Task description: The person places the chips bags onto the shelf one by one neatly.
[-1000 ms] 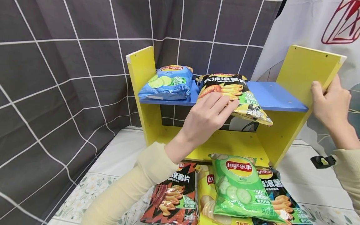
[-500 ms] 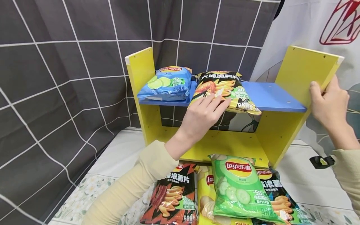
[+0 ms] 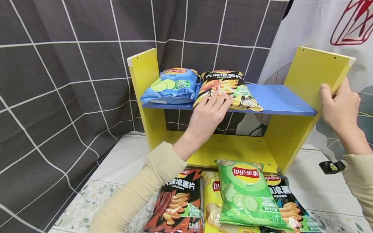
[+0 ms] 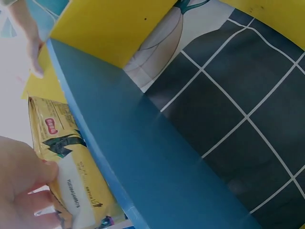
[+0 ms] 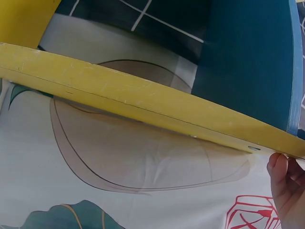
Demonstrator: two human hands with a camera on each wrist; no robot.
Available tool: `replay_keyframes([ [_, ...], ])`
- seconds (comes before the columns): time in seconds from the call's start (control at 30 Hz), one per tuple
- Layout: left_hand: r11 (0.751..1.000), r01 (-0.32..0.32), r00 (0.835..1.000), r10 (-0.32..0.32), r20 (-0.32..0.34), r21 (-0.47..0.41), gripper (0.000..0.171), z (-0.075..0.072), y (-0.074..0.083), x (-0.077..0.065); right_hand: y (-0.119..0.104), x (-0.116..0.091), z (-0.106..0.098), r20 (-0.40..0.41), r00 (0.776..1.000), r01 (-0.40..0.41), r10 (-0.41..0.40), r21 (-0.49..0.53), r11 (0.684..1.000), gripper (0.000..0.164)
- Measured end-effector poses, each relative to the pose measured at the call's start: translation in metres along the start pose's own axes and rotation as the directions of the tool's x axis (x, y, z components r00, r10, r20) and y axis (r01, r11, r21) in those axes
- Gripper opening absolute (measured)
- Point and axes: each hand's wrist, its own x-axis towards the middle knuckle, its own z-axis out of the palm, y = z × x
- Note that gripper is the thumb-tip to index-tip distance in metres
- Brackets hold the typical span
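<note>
In the head view, my left hand (image 3: pixel 207 118) holds a black and yellow bag of potato chips (image 3: pixel 228 89) by its near end, fingers on the printed front. The thumb (image 4: pixel 46 171) lies on its yellow back in the left wrist view. The bag lies on the blue board (image 3: pixel 282 100) of a yellow shelf unit, overhanging the front edge. Left of it, a blue chip bag (image 3: pixel 172 85) sits on the same board. My right hand (image 3: pixel 341 108) grips the front edge of the right yellow side panel (image 3: pixel 313 71); its fingertips are partly hidden behind the panel.
Below the unit lie a red-black chip bag (image 3: pixel 176 205), a yellow one (image 3: pixel 211 200), a green one (image 3: pixel 247 194) on top, and a dark one (image 3: pixel 291 204). The yellow bottom board (image 3: pixel 233 149) is behind them. A dark checked curtain (image 3: pixel 73 97) hangs left and behind.
The black and yellow chip bag, held by my left hand, has moved left and back onto the blue board, beside the blue bag, and lies flatter. My right hand keeps its grip on the panel.
</note>
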Motion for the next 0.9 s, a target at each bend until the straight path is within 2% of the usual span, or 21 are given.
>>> replay_keyframes([
  [0.13,1.0,0.022,0.999,-0.021,0.041,-0.022,0.038,-0.001,0.004,0.003,0.001,-0.001,0.0,0.007,1.0,-0.006,0.006,0.005,1.0,0.006],
  [0.33,0.994,-0.042,0.996,0.05,0.077,-0.106,0.047,-0.006,0.014,0.008,0.001,0.0,0.0,-0.009,1.0,-0.003,0.003,0.025,1.0,0.009],
  [0.4,0.992,-0.049,0.992,0.062,0.111,-0.116,0.051,-0.005,0.016,0.01,0.001,0.001,0.0,-0.011,1.0,-0.005,0.005,0.031,1.0,0.011],
  [0.57,0.994,-0.041,0.981,0.059,0.183,-0.101,0.051,0.0,0.017,0.012,0.001,0.001,0.001,-0.013,1.0,-0.005,0.005,0.031,1.0,0.012],
  [0.77,0.997,-0.023,0.973,0.041,0.229,-0.08,0.054,0.006,0.014,0.012,0.0,0.0,0.001,-0.02,1.0,0.003,-0.003,0.033,0.999,0.014],
  [0.9,0.997,-0.019,0.971,0.038,0.237,-0.081,0.055,0.009,0.013,0.012,-0.001,0.0,0.0,-0.018,1.0,0.002,-0.001,0.035,0.999,0.013],
])
